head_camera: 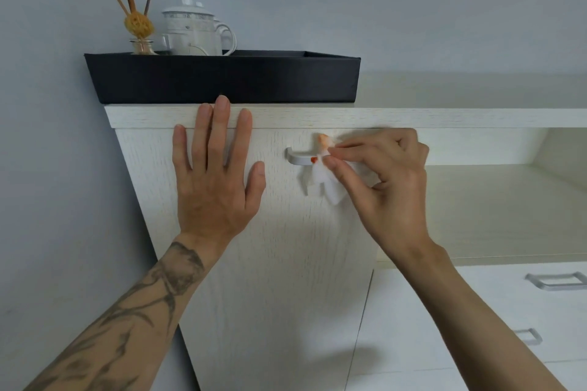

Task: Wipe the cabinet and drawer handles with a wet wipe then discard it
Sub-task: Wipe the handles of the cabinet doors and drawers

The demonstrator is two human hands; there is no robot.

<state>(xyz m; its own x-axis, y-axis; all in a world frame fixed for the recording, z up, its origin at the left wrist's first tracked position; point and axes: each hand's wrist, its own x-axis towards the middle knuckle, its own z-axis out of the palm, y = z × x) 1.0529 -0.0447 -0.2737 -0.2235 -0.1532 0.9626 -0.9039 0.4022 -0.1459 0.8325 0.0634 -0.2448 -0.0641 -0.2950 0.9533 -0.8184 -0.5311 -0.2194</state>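
A pale wood-grain cabinet door [279,263] fills the middle of the view, with a silver bar handle [300,157] near its top. My right hand [386,187] pinches a white wet wipe [324,174] between thumb and fingers and holds it wrapped over the handle's right part. The wipe shows an orange-red smear, and a red spot sits on the handle beside it. My left hand [216,168] lies flat on the door left of the handle, fingers straight and spread, fingertips reaching the cabinet's top edge.
A black tray [222,79] sits on the cabinet top and holds white lidded cups [193,32] and a reed diffuser [139,28]. An open shelf recess [495,200] lies to the right. Below it are white drawers with silver handles [556,280] [529,336]. A grey wall stands at left.
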